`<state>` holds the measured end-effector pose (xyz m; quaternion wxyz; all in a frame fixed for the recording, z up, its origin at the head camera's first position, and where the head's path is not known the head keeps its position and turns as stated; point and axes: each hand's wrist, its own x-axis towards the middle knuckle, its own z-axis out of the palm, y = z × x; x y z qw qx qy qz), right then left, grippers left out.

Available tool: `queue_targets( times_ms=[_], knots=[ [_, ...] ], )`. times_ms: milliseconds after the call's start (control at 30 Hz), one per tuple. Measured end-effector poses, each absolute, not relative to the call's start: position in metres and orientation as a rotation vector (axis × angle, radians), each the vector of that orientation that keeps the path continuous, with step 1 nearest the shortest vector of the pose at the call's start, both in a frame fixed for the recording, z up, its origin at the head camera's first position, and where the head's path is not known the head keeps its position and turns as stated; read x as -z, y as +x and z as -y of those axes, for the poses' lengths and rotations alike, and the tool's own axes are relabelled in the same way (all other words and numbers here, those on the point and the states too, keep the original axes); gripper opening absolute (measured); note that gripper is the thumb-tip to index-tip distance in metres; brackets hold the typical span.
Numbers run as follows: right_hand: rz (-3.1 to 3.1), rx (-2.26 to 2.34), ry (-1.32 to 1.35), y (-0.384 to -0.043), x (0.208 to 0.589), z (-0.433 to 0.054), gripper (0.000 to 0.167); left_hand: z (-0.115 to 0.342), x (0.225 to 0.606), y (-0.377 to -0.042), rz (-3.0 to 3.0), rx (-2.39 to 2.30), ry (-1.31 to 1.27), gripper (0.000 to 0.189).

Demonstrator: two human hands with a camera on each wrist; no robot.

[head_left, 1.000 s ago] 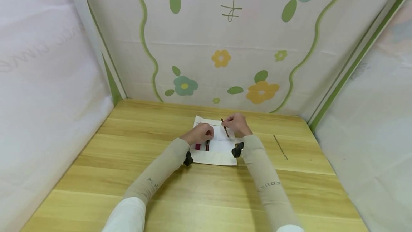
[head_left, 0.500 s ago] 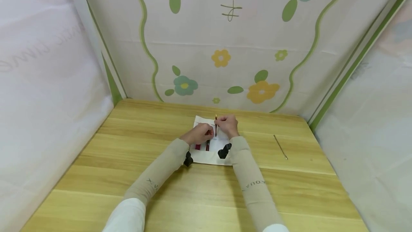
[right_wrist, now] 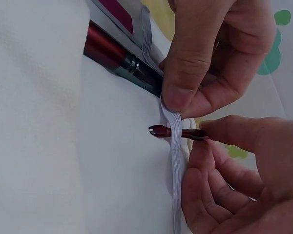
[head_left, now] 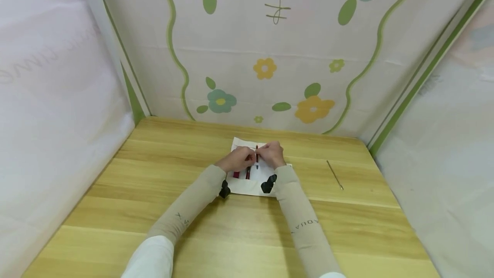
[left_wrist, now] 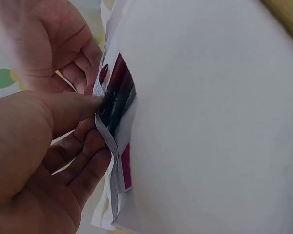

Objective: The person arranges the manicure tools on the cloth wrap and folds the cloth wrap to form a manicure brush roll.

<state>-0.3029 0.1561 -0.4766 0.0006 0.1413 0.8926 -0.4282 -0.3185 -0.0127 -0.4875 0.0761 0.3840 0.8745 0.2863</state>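
A white cloth case lies unfolded on the table, with a white elastic band across it. My left hand pinches the band between thumb and fingers, beside a thicker dark red and black stick that is tucked under it. My right hand pinches a slim dark red stick, brush-like in shape. Its rounded end pokes through under the band in the right wrist view; the fingers hide part of the rest. A magenta strip shows in the case, left of the thicker stick.
A thin metal rod with a small widened end lies on the wooden table, right of the case. Flower-printed cloth walls enclose the table at the back and both sides.
My right hand has moved left with the slim stick, to beside my left hand, and then lowered it to the elastic band. My left hand has stayed nearly in place.
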Motion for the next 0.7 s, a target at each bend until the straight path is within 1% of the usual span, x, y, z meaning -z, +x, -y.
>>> queue_targets(
  times_ms=[167,300,500,700],
  knots=[
    [-2.758,1.309,0.413,-0.300,0.471,-0.156,0.020,0.015,0.484,-0.317,-2.623,-0.856,1.125,0.011],
    [-2.671,1.285,0.419,-0.305,0.470,-0.157,0.017,0.017,0.482,-0.315,-2.617,-0.855,1.094,0.012],
    [-2.546,1.232,0.384,-0.310,0.471,-0.163,0.019,0.015,0.480,-0.313,-2.605,-0.850,1.041,0.012],
    [-2.449,1.246,0.371,-0.309,0.468,-0.170,0.017,0.011,0.481,-0.312,-2.593,-0.838,1.067,0.012]
  ],
)
